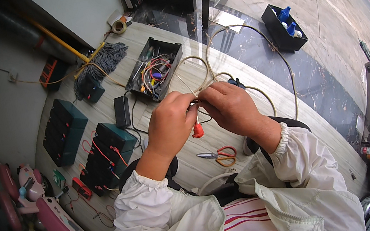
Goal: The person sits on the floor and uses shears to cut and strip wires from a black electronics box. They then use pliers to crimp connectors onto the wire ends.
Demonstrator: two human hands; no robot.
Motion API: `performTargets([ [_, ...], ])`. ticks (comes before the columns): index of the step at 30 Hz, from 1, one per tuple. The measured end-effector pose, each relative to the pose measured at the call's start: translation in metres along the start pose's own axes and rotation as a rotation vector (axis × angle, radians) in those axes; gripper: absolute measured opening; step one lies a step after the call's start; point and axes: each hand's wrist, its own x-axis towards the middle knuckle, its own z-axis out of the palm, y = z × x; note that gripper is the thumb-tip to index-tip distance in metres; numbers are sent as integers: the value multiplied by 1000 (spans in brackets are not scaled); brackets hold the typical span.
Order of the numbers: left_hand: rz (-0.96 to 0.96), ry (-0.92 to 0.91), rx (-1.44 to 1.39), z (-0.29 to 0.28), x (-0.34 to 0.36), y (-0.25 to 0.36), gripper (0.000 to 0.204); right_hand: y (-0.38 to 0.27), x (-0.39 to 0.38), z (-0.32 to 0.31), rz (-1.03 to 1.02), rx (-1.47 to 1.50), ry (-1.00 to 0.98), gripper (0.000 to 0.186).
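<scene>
Left hand [170,120] and right hand [232,109] have fingers pinched on a wire [195,95] — a slackened pinch could drop the red connector [198,131].

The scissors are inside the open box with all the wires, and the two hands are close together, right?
Not quite: the scissors aren't inside the open box. The head view shows them lying on the floor, below the hands in the picture. The left hand and right hand are close together, just as you said.
</scene>
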Motion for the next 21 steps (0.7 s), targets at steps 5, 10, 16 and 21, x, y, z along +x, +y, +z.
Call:
performTargets([
  [5, -4, -37, 54, 2, -2, 2, 14, 0, -2, 1, 25, -29, -89, 16],
  [10, -118, -79, -78, 3, -3, 2, 20, 0, -2, 1, -6, -42, -90, 16],
  [16, -601, -334, -719, -7, 0, -14, 28, -1, 0, -4, -48, -34, -103, 18],
  [21, -933, 203, -1330, -27, 3, -32, 33, 1, 1, -11, 80, 172, 55, 11],
])
